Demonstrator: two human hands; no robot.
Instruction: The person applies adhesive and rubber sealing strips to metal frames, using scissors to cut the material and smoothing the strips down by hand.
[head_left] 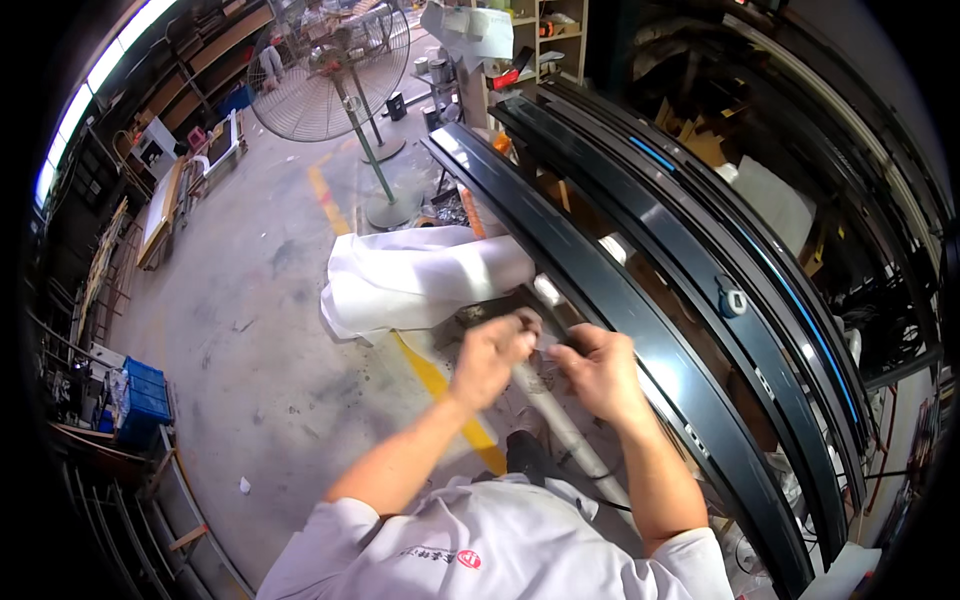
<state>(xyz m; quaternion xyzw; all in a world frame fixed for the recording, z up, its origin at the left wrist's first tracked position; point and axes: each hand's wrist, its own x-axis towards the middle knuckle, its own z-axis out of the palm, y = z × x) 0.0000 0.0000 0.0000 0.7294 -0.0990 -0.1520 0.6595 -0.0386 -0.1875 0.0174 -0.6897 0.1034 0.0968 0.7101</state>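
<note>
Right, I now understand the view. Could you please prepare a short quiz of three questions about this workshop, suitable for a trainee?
1. Multiple choice: which thing stands in the upper left part of the picture?
a) a bicycle
b) a caged fan
c) a sink
2. True or false: the left hand and the right hand are held wide apart, at opposite edges of the picture.
3. Fill in: the crate at the lower left is ___ in colour.

Key: 1 b; 2 false, they are close together near the middle; 3 blue.
</note>
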